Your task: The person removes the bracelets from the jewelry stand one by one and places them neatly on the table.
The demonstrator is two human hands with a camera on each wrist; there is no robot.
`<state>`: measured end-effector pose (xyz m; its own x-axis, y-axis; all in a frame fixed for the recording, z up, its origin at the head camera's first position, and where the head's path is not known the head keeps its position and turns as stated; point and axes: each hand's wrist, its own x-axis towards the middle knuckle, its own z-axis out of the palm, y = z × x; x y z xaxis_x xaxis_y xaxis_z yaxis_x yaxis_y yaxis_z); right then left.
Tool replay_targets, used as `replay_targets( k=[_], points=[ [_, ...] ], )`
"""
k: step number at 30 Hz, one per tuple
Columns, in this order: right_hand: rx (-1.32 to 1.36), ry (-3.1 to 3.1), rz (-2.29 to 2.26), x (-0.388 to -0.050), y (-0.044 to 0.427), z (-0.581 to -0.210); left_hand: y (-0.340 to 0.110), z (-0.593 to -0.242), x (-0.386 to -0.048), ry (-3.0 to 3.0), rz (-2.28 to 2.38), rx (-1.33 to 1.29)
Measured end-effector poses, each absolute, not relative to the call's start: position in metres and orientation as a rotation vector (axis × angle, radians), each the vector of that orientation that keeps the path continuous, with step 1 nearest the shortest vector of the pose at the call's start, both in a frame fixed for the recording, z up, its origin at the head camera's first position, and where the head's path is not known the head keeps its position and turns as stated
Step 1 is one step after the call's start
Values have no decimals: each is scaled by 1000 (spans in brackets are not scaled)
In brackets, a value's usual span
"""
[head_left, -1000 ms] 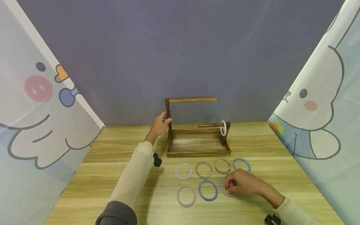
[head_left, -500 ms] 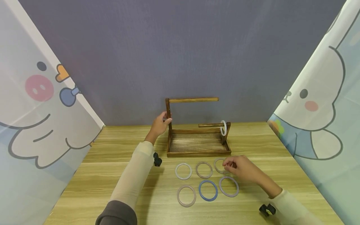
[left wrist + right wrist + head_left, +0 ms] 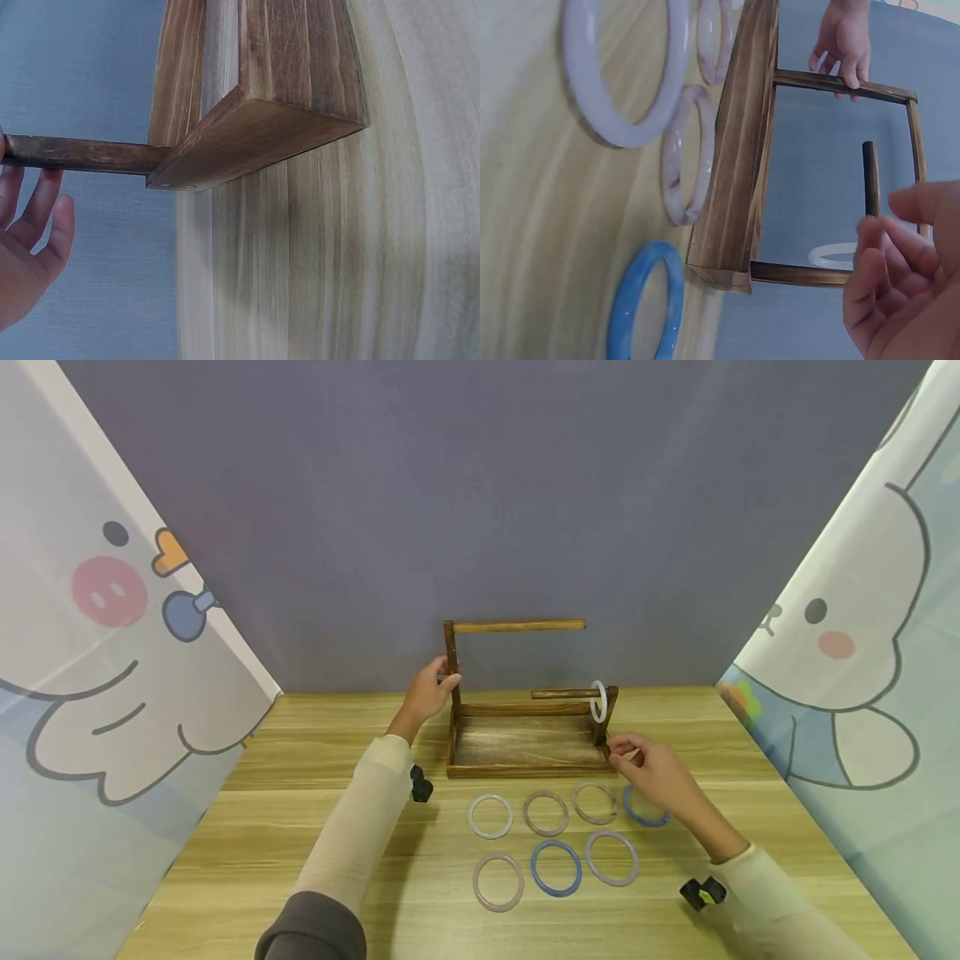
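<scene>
A dark wooden bangle rack (image 3: 525,771) stands on the table, with a long upper bar and a shorter lower bar. My left hand (image 3: 428,693) grips its left upright post, thumb in front and fingertips behind. One white bangle (image 3: 603,703) hangs on the lower bar near the right post. My right hand (image 3: 654,770) is beside the rack's right front corner, fingers loosely curled, holding nothing; whether it touches the rack I cannot tell. Under it lies a blue bangle (image 3: 647,822), partly hidden in the head view. A lavender bangle (image 3: 588,858) lies nearer me.
More bangles lie flat in two rows before the rack: a white one (image 3: 470,817), a second blue one (image 3: 534,867), a pale pinkish one (image 3: 476,882) and two brownish ones. A grey wall (image 3: 480,527) rises behind; printed cartoon cloths (image 3: 840,568) line both sides.
My right hand has moved away from the lavender bangle, over the far right bangles, to the rack's right corner. My left hand keeps its grip on the post.
</scene>
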<state>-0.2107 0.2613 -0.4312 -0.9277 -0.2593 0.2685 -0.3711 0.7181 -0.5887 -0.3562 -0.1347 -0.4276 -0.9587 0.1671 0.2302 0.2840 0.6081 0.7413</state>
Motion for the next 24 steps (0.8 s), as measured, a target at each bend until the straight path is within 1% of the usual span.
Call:
replay_targets(
  k=[10,15,24],
  points=[
    [277,-2639,1145,-231,259,-423,-133,-426,-356,-2704,-1265,-377],
    [219,-2644,1160,-238,254,-420,-133,-425,-357,-2720,-1263,-367],
    [111,-2625,1229,-255,244,-426,-134,-426,-356,-2720,-1264,-363]
  ],
)
